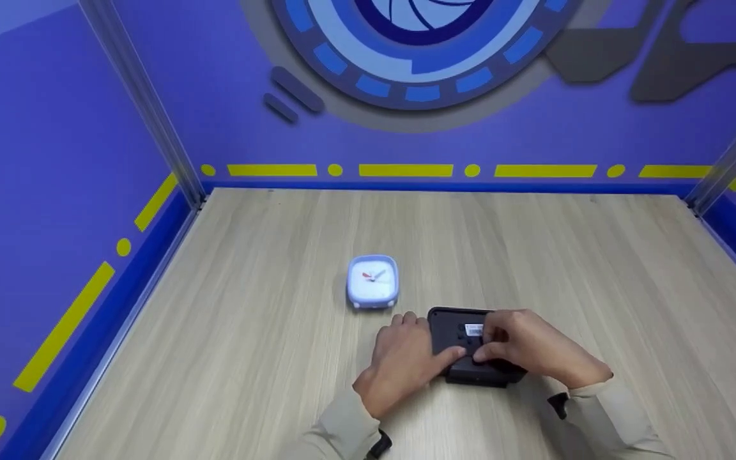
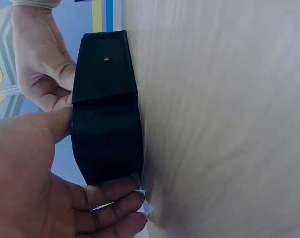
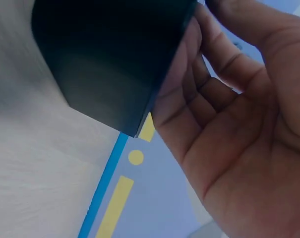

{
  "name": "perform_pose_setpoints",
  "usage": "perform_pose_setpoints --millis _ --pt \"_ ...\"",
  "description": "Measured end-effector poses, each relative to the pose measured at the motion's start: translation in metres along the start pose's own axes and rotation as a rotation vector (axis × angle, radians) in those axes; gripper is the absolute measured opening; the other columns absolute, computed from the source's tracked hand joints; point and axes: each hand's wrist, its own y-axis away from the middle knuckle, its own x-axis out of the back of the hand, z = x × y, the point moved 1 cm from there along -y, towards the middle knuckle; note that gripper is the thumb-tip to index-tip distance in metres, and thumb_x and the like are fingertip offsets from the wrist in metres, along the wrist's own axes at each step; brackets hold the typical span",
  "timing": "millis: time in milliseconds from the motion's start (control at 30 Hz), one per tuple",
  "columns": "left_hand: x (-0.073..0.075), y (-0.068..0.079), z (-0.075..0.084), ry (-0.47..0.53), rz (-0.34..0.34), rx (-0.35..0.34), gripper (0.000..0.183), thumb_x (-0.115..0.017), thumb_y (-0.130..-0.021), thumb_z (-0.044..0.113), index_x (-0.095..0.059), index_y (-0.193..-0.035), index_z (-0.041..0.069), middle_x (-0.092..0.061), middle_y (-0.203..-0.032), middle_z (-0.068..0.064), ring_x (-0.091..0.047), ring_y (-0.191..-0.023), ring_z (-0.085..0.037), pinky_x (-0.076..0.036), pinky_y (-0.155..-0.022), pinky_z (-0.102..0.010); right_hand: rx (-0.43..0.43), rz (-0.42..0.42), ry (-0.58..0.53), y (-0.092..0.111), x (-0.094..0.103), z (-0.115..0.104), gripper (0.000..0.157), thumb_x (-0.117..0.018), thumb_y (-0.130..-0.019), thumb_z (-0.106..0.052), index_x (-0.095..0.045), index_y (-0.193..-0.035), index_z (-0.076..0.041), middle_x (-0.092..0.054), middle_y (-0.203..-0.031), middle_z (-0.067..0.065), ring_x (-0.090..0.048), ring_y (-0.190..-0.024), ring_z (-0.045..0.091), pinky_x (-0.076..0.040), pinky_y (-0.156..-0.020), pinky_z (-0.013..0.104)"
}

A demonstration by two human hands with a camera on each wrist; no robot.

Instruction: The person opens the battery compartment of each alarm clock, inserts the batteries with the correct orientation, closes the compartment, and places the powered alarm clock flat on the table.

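Note:
A black box-like device (image 1: pixel 446 327) lies on the table with a white barcode label (image 1: pixel 474 329) and small dark knobs or buttons on its upper face. My left hand (image 1: pixel 401 358) grips its left side, thumb on the upper face and fingers along the edge. Over the right part, my right hand (image 1: pixel 524 342) has curled fingers, with thumb and forefinger together at the upper face; the exact part they pinch is hidden. In the left wrist view the device (image 2: pixel 107 134) shows a smooth side with one small screw. The right wrist view shows its dark side (image 3: pixel 105 64) beside the curled fingers.
A small light-blue alarm clock (image 1: pixel 373 281) with a white dial stands just beyond the left hand. The wooden table (image 1: pixel 266 268) is bounded by blue panels (image 1: pixel 176 140) with yellow markings at the back and sides.

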Motion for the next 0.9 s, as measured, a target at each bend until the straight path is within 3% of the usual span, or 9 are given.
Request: perform_pose_setpoints --millis 467,733,900 --pt "0.001 0.001 0.001 0.023 -0.008 0.011 0.078 -0.056 -0.098 0.074 -0.073 -0.119 0.001 -0.064 -0.098 -0.007 -0.06 -0.092 -0.022 -0.052 -0.071 -0.036 -0.069 0.035 0.041 0.001 -0.003 -0.011 0.035 -0.094 -0.082 -0.02 -0.059 -0.085 -0.014 -0.056 -0.084 -0.006 -0.052 -0.075 0.013 -0.046 -0.068 0.033" --pt "0.001 0.002 0.003 0.003 0.003 0.027 0.077 -0.057 -0.098 0.074 -0.072 -0.119 0.001 -0.063 -0.098 -0.007 -0.06 -0.092 -0.022 -0.052 -0.071 -0.036 -0.016 0.056 0.091 0.002 -0.003 -0.009 0.033 -0.093 -0.083 -0.022 -0.064 -0.092 -0.012 -0.056 -0.088 -0.008 -0.053 -0.076 0.007 -0.049 -0.068 0.031" --pt "0.003 0.002 0.003 -0.007 -0.004 0.016 0.078 -0.056 -0.098 0.074 -0.072 -0.12 0.001 -0.064 -0.099 -0.008 -0.061 -0.092 -0.022 -0.052 -0.071 -0.035 0.04 0.138 0.204 0.003 -0.002 -0.004 0.042 -0.098 -0.075 -0.031 -0.068 -0.097 -0.012 -0.058 -0.096 -0.004 -0.054 -0.087 0.014 -0.053 -0.074 0.039"
